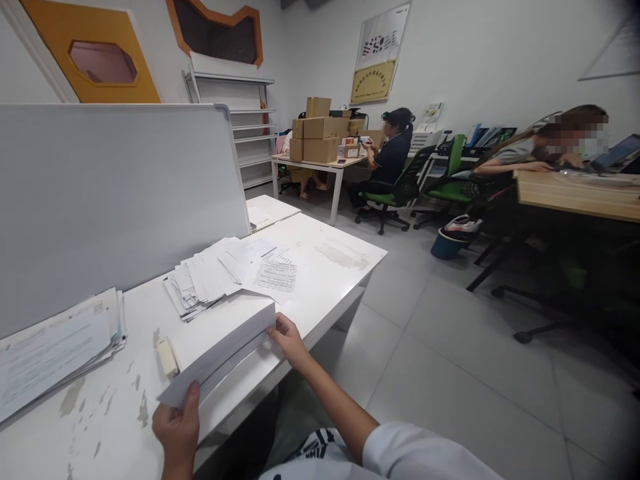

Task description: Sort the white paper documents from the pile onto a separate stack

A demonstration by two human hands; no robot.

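Between my two hands a sheet of paper (233,347) is held up, slightly curved, over the front edge of the white desk (330,293). My left hand (177,420) grips its lower left corner, thumb on the near side. At the right end, my right hand (287,340) pinches the sheet's edge between thumb and fingers. Just beyond the sheet, a small cream-coloured block-like object (167,357) lies on the desk; its kind is unclear. Farther back is a loose, fanned pile of papers (213,273), with a printed sheet (275,277) at its right side.
A stack of papers (60,350) lies at the desk's left. A grey partition panel (115,207) rises behind. Across the room, cardboard boxes (320,140) stand on another table beside a seated person (393,153). A second person leans over a wooden desk (575,193); a blue bin (447,245) stands nearby.
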